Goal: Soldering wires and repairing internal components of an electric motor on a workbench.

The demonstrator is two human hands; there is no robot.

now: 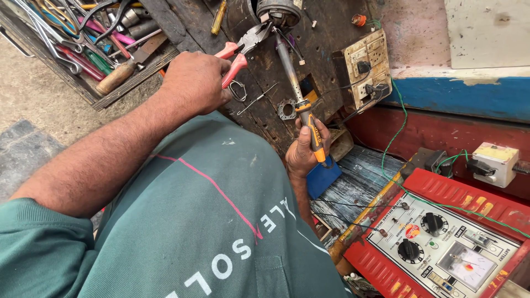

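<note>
At twelve o'clock from my chest, my left hand (193, 83) is clenched around the red handles of a pair of pliers (243, 47), jaws pointing up-right toward a round dark metal part (279, 11) at the top edge of the dark wooden bench (326, 49). Plier tips sit just beside that part; can't tell if they grip anything. My right hand (303, 149), at about two o'clock, is closed on the orange-and-black handle of a soldering iron (298, 88), its metal barrel running up toward the same round part, tip close to the plier jaws.

Bench surface: worn, stained black wood with holes and notches. A small flat metal gasket (286, 109) lies just left of the iron's handle, a thin wire clip (238, 91) below the pliers. At ten o'clock an open wooden tray (99, 94) holds a heap of hand tools. At one o'clock a grimy switch-and-socket board (367, 69) with a plug in it; green wire (395, 138) trails down from it. At four o'clock a red battery charger (436, 243) with knobs and a dial. Behind it a red, blue and pale painted wall (452, 94). Concrete floor (33, 94) at nine o'clock. My green shirt (210, 221) fills the bottom.
</note>
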